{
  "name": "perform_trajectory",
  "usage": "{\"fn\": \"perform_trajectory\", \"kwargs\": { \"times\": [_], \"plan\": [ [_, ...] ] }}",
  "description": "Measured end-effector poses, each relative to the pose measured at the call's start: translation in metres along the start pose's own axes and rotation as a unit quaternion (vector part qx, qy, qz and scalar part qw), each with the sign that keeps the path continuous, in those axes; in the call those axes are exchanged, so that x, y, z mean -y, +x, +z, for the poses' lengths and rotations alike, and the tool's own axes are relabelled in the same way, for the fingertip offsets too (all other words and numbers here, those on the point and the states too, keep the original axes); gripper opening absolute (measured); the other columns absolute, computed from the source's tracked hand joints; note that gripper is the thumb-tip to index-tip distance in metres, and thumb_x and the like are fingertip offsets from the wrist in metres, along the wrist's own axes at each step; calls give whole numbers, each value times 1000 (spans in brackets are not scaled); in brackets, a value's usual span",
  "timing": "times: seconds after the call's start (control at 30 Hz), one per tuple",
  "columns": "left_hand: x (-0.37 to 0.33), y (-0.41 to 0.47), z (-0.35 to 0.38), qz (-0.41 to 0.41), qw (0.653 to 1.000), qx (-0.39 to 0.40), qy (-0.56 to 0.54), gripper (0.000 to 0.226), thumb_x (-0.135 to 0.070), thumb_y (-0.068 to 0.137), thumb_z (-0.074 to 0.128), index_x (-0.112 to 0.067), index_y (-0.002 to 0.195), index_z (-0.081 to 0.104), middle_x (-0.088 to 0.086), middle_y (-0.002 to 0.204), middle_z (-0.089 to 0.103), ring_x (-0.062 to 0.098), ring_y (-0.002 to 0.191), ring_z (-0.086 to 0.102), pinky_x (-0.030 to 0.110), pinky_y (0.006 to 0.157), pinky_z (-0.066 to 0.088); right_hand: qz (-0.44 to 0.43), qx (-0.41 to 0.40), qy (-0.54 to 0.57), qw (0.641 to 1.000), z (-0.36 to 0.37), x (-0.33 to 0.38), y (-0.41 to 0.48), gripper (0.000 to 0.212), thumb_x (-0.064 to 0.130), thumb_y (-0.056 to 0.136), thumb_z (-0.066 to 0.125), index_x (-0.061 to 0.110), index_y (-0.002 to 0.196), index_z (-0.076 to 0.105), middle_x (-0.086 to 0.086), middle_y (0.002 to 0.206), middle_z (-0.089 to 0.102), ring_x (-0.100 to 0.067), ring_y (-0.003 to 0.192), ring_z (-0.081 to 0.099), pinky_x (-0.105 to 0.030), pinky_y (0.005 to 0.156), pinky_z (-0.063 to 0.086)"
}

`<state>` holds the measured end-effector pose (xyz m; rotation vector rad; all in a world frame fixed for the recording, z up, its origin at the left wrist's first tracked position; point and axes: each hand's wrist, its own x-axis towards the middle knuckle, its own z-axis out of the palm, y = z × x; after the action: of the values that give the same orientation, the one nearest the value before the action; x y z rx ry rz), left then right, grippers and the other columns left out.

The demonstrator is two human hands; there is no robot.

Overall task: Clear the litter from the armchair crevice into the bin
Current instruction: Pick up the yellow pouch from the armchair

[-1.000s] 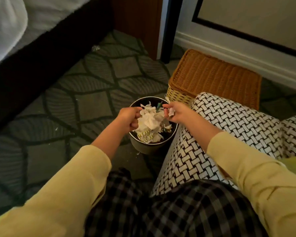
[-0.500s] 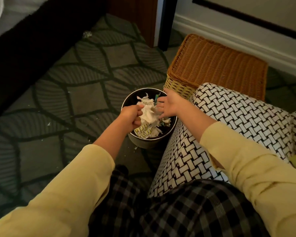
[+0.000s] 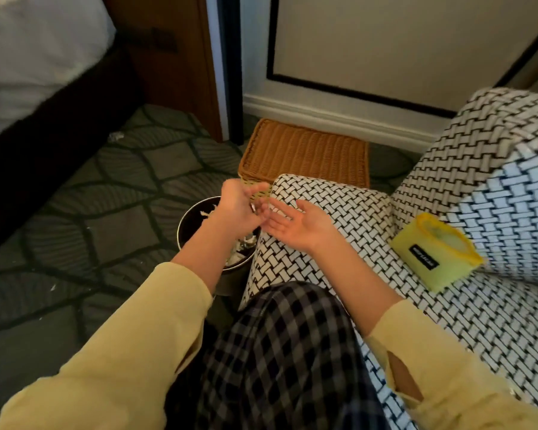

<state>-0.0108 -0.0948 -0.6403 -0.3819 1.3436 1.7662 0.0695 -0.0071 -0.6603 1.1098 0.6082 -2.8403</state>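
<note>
Two hands by the bin (image 3: 189,226): right hand (image 3: 302,226) splayed, empty; left hand (image 3: 238,209) blurred, perhaps curled, grip unclear. Wicker basket (image 3: 305,153) beyond.

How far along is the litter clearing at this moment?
Done: crumpled paper already lies in the bin. In hand: the right hand is palm-up and empty; the left hand is over the bin, its grip too blurred to read. Left: no litter shows on the armchair, though its crevice is hidden; a scrap lies on the carpet.
</note>
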Motion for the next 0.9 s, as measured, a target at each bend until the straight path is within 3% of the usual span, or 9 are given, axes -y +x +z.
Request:
{"fn": "perform_trajectory", "kwargs": {
  "times": [0.07, 0.13, 0.27, 0.37, 0.47, 0.63, 0.7, 0.83, 0.9],
  "plan": [
    [11, -13, 28, 20, 995, 15, 96, 38, 3, 91, 22, -5, 104, 56, 9, 82, 42, 15, 70, 43, 22, 58, 43, -19, 1, 54, 998, -9, -1, -23, 45, 33, 100, 25, 0, 112, 55, -15, 94, 60, -24, 84, 63, -39, 98, 38],
    [27, -26, 56, 30, 986, 8, 163, 44, 14, 87, 21, -8, 108, 52, 7, 78, 43, 14, 69, 45, 21, 59, 44, -45, -9, 113, 992, -22, 3, -44, 40, 29, 100, 28, 0, 99, 56, -10, 84, 55, -16, 65, 57, -34, 104, 39],
    [52, -52, 94, 28, 970, 50, 235, 38, 14, 92, 27, -9, 110, 51, 6, 78, 45, 13, 69, 45, 22, 61, 44, -90, -23, 152, 984, -48, 14, -81, 39, 26, 101, 26, 0, 92, 55, -12, 86, 56, -17, 74, 52, -33, 99, 40],
    [68, -67, 118, 50, 956, 103, 271, 34, 11, 93, 34, -3, 118, 53, 6, 87, 54, 15, 79, 53, 23, 75, 49, -134, -11, 134, 982, -64, 25, -116, 35, 18, 102, 24, -2, 106, 53, -14, 107, 56, -22, 106, 54, -38, 105, 33],
    [85, -80, 146, 159, 895, 137, 392, 32, 8, 89, 46, -10, 113, 55, 7, 109, 61, 18, 99, 58, 32, 92, 49, -206, -11, 87, 974, -82, 41, -149, 29, 6, 99, 30, -5, 114, 52, -17, 114, 56, -28, 128, 43, -38, 105, 34],
    [109, -97, 178, 305, 747, 243, 538, 50, 15, 86, 39, -18, 123, 48, 2, 137, 45, 12, 126, 41, 21, 96, 40, -253, -24, 73, 965, -105, 64, -177, 17, -3, 95, 38, -5, 94, 55, -19, 96, 59, -24, 94, 57, -31, 87, 51],
    [118, -101, 187, 332, 696, 260, 581, 60, 18, 84, 38, -21, 129, 43, 8, 145, 38, 19, 134, 36, 29, 106, 36, -261, -54, 103, 958, -115, 73, -185, 15, -6, 94, 40, -5, 89, 54, -19, 90, 59, -24, 87, 58, -33, 97, 44],
    [125, -101, 195, 337, 660, 287, 607, 59, 8, 91, 38, -26, 139, 31, 6, 151, 28, 22, 139, 29, 24, 103, 27, -277, -117, 49, 953, -127, 81, -194, 32, -11, 90, 44, -11, 122, 47, -23, 115, 58, -30, 112, 56, -37, 91, 45],
    [127, -96, 195, 341, 669, 286, 596, 53, -1, 94, 43, -22, 141, 28, 4, 152, 28, 20, 140, 26, 27, 108, 21, -299, -159, -3, 941, -128, 86, -194, 36, -11, 88, 48, -12, 124, 47, -18, 99, 61, -29, 102, 60, -33, 81, 52]
  ]
}}
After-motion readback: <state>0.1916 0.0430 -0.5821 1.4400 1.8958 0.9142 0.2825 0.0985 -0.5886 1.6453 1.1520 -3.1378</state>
